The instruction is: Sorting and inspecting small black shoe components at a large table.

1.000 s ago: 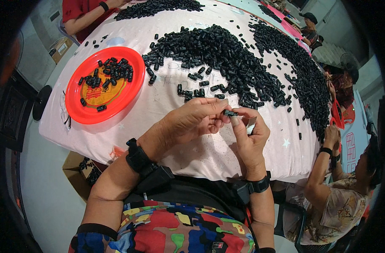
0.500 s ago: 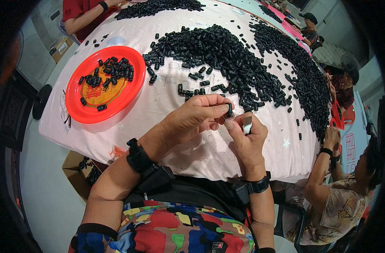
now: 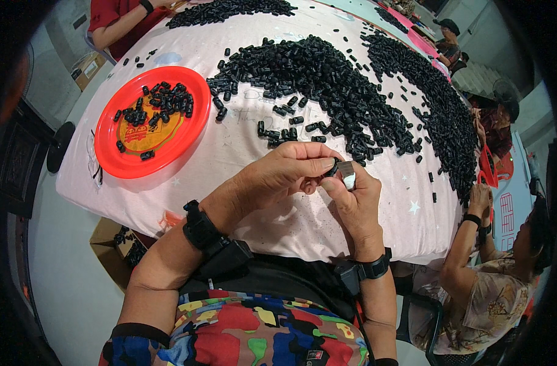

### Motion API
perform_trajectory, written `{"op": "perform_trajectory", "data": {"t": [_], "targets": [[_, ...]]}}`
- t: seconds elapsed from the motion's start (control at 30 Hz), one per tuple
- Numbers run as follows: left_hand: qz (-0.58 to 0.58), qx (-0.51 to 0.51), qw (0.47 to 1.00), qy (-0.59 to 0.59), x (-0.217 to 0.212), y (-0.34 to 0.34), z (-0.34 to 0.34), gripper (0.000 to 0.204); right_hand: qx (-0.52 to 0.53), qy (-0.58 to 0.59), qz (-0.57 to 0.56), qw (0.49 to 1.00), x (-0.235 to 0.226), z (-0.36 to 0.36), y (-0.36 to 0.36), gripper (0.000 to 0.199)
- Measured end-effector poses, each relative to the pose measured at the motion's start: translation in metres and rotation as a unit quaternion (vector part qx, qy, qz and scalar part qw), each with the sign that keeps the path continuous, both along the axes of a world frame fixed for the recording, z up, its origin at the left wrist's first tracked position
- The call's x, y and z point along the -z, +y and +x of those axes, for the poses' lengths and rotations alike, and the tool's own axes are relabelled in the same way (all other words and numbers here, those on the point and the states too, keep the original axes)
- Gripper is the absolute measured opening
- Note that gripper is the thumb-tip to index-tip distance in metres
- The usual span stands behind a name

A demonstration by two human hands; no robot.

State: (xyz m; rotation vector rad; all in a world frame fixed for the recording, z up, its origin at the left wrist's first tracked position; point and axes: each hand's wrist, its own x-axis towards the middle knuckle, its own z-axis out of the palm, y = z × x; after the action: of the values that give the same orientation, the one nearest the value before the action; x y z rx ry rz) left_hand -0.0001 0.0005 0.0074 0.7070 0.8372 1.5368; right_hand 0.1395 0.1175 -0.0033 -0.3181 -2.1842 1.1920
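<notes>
Above the near part of the table, my left hand (image 3: 283, 171) pinches a small black cylindrical plastic piece (image 3: 332, 168) between thumb and fingers. My right hand (image 3: 359, 210) grips a short flat metal blade (image 3: 346, 173) with a whitish wrapped end. The blade lies right against the black piece, and the fingertips of both hands nearly meet there. Part of the piece is hidden by my fingers. Just beyond my hands spreads a large heap of similar black pieces (image 3: 309, 70).
A red plastic basin (image 3: 101, 154) with some black pieces stands on the pale pink tablecloth (image 3: 235, 152) at left. Another long heap (image 3: 434, 116) lies to the right. A cardboard box (image 3: 105, 244) sits low at left. Co-workers sit at the right and far left.
My right hand has shifted slightly left and up, bringing the blade from apart to against the black piece. My left hand has lowered and turned the piece a little.
</notes>
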Motion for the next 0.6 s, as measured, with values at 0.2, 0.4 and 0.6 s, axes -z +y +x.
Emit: {"op": "perform_trajectory", "data": {"t": [0.2, 0.4, 0.6], "targets": [[-0.002, -0.004, 1.0, 0.012, 0.001, -0.0001, -0.0002, 0.029, 0.0, -0.001, 0.018, 1.0, -0.0011, -0.0002, -0.0007, 0.032], [-0.005, -0.004, 1.0, 0.03, -0.0029, -0.0008, 0.0004, 0.027, 0.001, -0.004, 0.034, 0.999, 0.0032, 0.0006, 0.0028, 0.035], [-0.014, -0.009, 0.999, 0.045, -0.0041, -0.0014, 0.0018, 0.027, 0.002, -0.01, 0.028, 1.0, 0.0018, 0.0005, 0.0013, 0.037]]}}
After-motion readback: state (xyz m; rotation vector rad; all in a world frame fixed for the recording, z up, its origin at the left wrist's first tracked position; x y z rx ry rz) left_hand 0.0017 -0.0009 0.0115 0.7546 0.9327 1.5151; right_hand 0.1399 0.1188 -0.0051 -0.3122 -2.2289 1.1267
